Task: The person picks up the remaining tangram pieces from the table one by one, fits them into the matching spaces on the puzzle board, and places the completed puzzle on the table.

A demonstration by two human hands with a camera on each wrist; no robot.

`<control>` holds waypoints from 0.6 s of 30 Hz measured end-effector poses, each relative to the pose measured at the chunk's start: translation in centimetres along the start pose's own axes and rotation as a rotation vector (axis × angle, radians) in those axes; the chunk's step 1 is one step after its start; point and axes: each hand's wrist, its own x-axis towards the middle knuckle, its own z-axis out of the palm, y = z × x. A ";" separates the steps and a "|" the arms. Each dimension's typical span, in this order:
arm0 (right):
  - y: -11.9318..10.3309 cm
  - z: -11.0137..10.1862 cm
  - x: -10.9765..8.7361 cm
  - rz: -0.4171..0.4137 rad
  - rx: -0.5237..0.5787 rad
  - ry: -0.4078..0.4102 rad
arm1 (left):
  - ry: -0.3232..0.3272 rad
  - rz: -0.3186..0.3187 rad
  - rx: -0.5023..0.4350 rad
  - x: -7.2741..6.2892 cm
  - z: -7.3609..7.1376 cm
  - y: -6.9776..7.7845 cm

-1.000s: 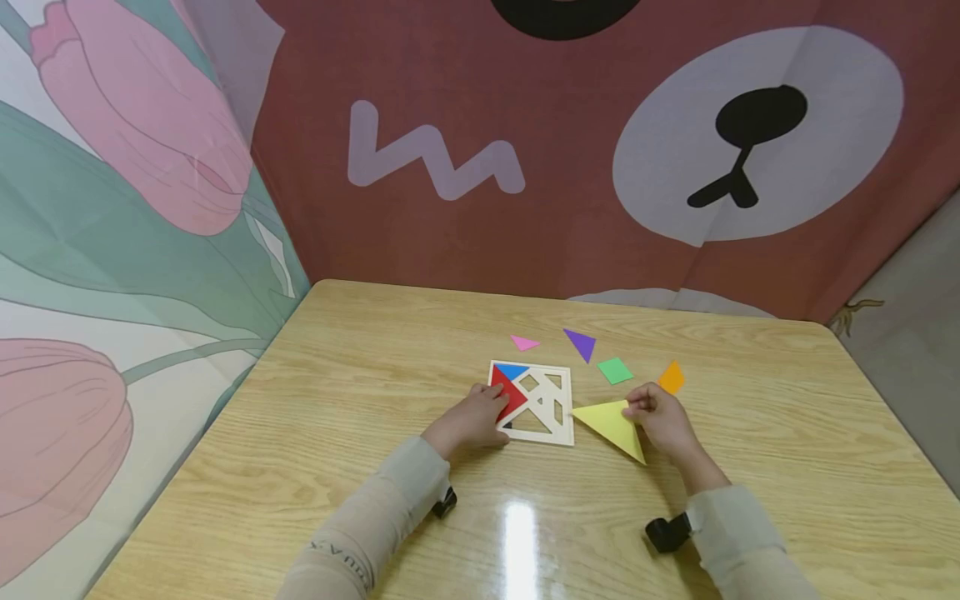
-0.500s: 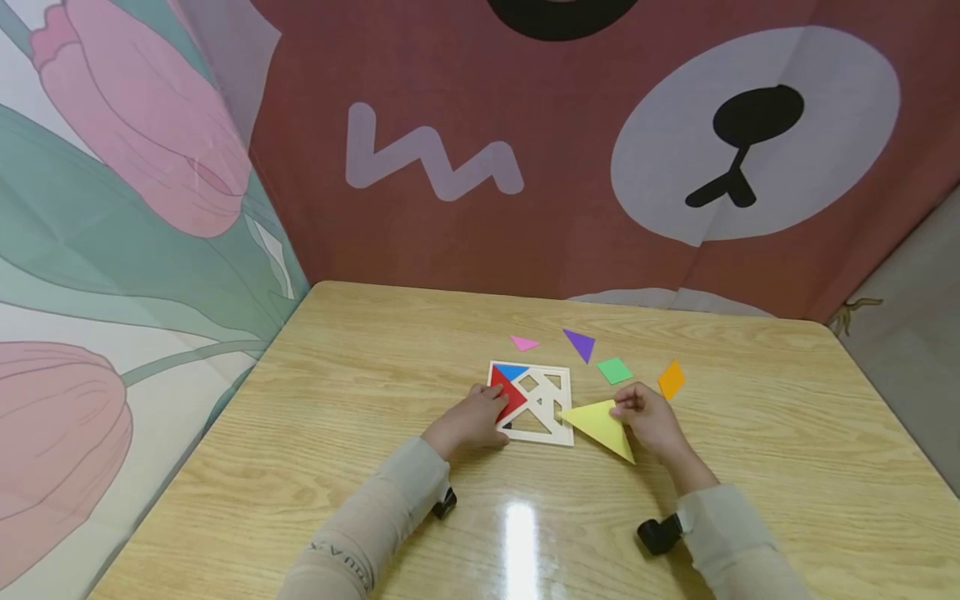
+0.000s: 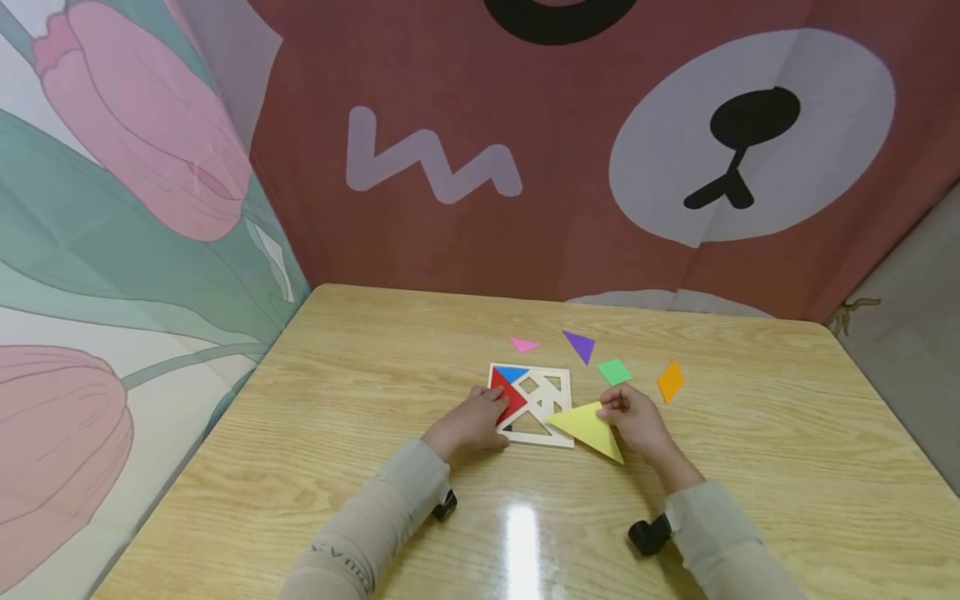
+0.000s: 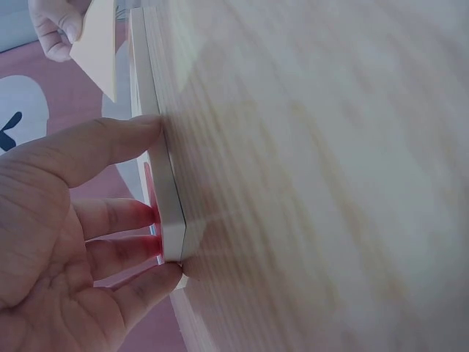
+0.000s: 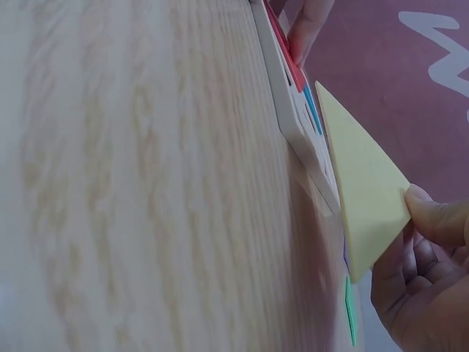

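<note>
A square cream tangram board [image 3: 567, 375] lies on the table with several cut-outs. A red triangle [image 3: 512, 404] and a blue triangle [image 3: 513, 373] sit in its left part. My left hand [image 3: 472, 421] rests at the board's near left side, fingertips on the red triangle and thumb against the board's edge, as the left wrist view shows. My right hand [image 3: 636, 423] pinches a large yellow triangle [image 5: 366, 183] between thumb and fingers at one corner. The triangle is tilted above the table, its left tip over the board's right edge.
Beyond the board lie a pink piece [image 3: 524, 344], a purple triangle [image 3: 581, 346], a green square [image 3: 615, 372] and an orange parallelogram [image 3: 671, 382]. The wooden table [image 3: 360, 375] ends at a printed curtain [image 3: 450, 242].
My right hand has moved left with the yellow triangle, whose tip now overlaps the board's right side. The left hand and the board have stayed in place.
</note>
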 end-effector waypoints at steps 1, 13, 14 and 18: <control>0.0 0.1 0.0 -0.002 0.001 -0.001 | 0.001 0.001 0.001 0.0 0.0 0.0; -0.5 1.5 0.4 -0.036 0.004 -0.013 | -0.001 -0.002 -0.020 0.0 0.1 -0.1; -0.6 1.6 0.4 -0.034 0.004 -0.015 | -0.002 -0.005 -0.022 0.0 0.1 -0.1; -1.0 2.0 0.6 -0.057 0.024 -0.023 | -0.009 -0.016 -0.036 0.0 0.0 0.0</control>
